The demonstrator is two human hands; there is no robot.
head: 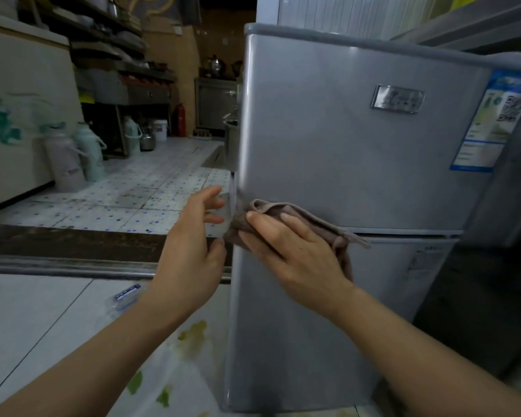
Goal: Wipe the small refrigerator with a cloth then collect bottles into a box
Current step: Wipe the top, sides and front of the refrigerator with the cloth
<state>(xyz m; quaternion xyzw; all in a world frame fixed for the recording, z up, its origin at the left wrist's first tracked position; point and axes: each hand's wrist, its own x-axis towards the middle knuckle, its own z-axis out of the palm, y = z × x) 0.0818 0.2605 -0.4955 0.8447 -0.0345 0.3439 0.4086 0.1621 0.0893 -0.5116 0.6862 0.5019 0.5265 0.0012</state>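
You see the speckled tiled floor (151,188) bearing two thermos flasks (73,155) beside a cream cabinet (18,115), with the grey refrigerator (343,164) standing at its right.

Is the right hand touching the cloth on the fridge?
Touching. The head view shows the right hand lying flat on the cloth, pressing it against the refrigerator door.
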